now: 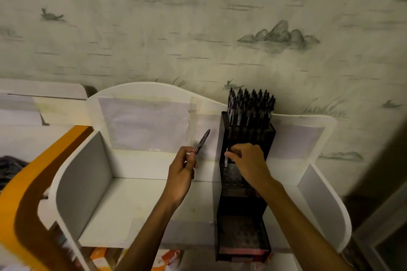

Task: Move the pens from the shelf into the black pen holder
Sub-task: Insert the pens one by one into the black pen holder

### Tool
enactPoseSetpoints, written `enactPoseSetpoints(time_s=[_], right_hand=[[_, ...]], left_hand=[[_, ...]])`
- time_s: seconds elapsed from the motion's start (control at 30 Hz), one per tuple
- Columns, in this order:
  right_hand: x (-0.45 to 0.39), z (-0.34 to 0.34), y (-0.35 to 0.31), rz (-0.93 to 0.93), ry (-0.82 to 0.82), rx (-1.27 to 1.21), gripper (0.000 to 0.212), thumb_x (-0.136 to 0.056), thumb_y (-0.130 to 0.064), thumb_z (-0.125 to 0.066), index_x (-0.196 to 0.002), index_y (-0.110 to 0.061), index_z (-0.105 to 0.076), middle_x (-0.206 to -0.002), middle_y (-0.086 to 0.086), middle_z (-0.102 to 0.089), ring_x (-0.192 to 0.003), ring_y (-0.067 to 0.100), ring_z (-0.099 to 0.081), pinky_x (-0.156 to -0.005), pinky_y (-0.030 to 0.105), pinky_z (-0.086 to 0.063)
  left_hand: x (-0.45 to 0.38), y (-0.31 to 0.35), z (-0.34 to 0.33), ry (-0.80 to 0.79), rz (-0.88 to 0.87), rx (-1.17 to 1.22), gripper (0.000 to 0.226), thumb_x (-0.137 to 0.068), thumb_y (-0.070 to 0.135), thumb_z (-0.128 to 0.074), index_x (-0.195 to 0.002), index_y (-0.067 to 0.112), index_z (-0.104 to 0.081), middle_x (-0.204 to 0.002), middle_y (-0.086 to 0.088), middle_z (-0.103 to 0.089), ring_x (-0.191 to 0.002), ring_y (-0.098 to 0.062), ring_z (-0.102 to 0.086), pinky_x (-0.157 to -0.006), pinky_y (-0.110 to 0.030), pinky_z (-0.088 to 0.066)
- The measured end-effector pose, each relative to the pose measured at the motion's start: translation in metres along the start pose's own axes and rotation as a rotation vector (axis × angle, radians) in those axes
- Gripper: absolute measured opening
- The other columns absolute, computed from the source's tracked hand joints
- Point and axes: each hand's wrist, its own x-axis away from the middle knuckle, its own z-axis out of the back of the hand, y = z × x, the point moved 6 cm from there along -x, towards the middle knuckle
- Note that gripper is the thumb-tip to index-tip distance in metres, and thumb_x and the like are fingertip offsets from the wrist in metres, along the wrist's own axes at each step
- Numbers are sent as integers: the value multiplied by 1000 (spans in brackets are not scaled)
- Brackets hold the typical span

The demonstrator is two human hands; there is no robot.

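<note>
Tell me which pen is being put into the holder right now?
The pen pinched by the right hand, upright over the black pen holder. The left hand holds its pen off to the side.

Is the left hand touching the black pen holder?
Apart. The head view shows the left hand holding a pen, with white shelf visible between it and the holder.

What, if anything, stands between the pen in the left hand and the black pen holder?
Nothing visible stands between them. The left hand holds its pen in open air beside the pen holder. The right hand, lowering another pen, covers part of the middle tier's holes.
</note>
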Motion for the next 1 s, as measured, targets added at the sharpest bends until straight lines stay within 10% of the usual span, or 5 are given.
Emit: enactPoseSetpoints(time_s=[0.4, 0.6, 1.0], right_hand=[[7, 40, -29, 262, 269, -16, 12, -84, -15, -76, -94, -11, -73, -88, 2, -72, -78, 11, -65, -79, 23, -55], [2, 20, -53, 507, 109, 141, 22, -79, -18, -78, -101, -12, -76, -94, 0, -73, -93, 18, -56, -81, 24, -42], [-5, 19, -22, 328, -31, 75, 18, -91, -13, -65, -107, -14, -73, -96, 1, -65, -89, 14, -53, -81, 24, -42]], left_hand=[[2, 15, -7, -25, 4, 15, 12, -100, 26, -58, -105, 21, -67, -81, -2, -63, -65, -5, -54, -58, -16, -47], [2, 37, -14, -55, -64, 40, 11, -94, 24, -66, -101, 21, -74, -79, 4, -69, -69, -6, -61, -61, -19, -51], [-9, 45, -7, -15, -105, -127, 16, -88, 28, -74, -102, 30, -68, -83, 7, -71, -78, -12, -68, -71, -16, -54]])
